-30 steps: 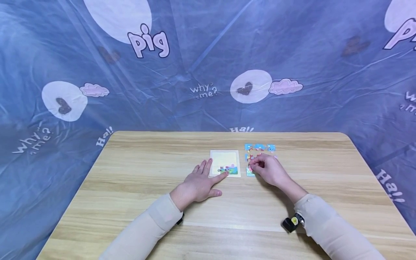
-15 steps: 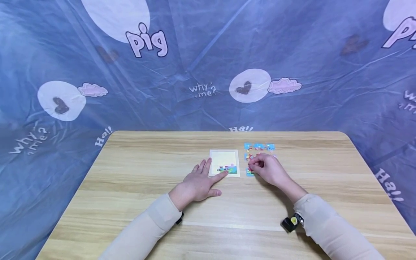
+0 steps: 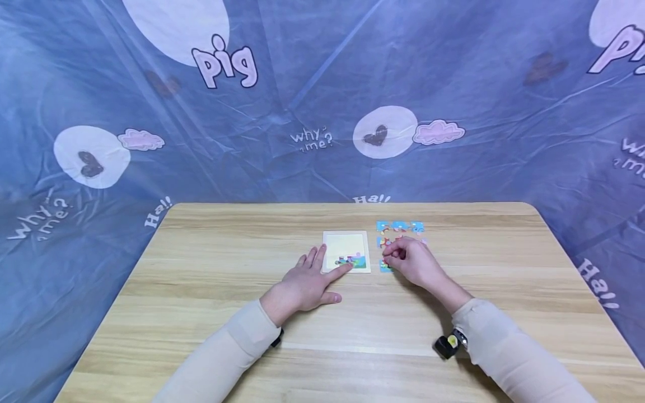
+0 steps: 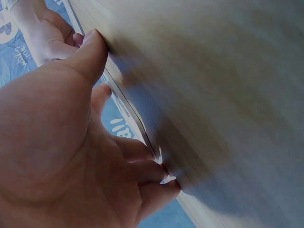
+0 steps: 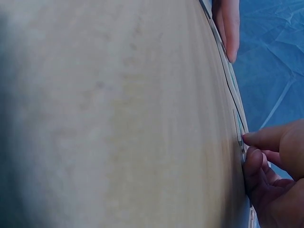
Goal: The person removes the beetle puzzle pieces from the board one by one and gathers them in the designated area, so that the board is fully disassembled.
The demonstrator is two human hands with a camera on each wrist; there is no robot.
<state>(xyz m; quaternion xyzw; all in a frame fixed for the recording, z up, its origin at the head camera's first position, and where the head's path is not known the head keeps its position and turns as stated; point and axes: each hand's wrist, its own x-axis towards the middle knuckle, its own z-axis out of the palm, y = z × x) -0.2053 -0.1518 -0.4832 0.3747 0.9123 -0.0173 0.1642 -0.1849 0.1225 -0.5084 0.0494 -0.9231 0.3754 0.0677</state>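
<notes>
Nearest me, my two sleeved forearms lie across the wooden desk (image 3: 211, 263), with a small black wrist device (image 3: 445, 345) under my right sleeve. Ahead of them, my left hand (image 3: 302, 285) rests flat, fingers straight and spread, holding nothing; its fingertips touch the near left corner of the puzzle tray (image 3: 345, 244). That pale tray lies just beyond my left hand, between my two hands, and a few coloured pieces already sit along its near edge (image 3: 353, 261).

To the right of the tray, my right hand (image 3: 410, 260) hovers low with its fingers curled, thumb and fingertips pinching a small puzzle piece (image 3: 387, 251), which is too tiny to make out clearly. One loose blue-green piece (image 3: 385, 268) lies just beside this hand, on its tray side. More loose pieces (image 3: 400, 226), mostly blue, lie in a row just past my right hand. Farthest off, a blue printed sheet (image 3: 322, 84) hangs behind the desk.
</notes>
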